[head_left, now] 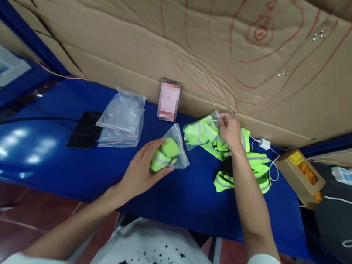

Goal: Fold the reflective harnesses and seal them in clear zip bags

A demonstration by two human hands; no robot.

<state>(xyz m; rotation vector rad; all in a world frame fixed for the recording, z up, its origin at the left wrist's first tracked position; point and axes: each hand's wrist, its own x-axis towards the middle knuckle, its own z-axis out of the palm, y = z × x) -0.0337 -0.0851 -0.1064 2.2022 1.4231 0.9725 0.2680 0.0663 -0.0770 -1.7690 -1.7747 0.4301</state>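
My left hand [141, 164] is wrapped around a clear zip bag [181, 157] with a folded neon-yellow reflective piece [166, 152] inside. The bag's red-lined mouth points to the upper right. My right hand [229, 129] pinches the top edge of a second clear zip bag [201, 131], which also holds a folded neon reflective piece. That bag lies at the back of the table, against a loose heap of neon-yellow reflective straps [259, 162]. A black part shows in the heap, partly behind my right forearm.
Several empty zip bags [121, 117] are stacked left of centre, overlapping a black flat device [84, 130]. A blurred-out pink item [169, 100] leans against the cardboard wall [129, 23]. To the right are a white charger [264, 144] with cable and an open brown box [301, 177] with orange contents.
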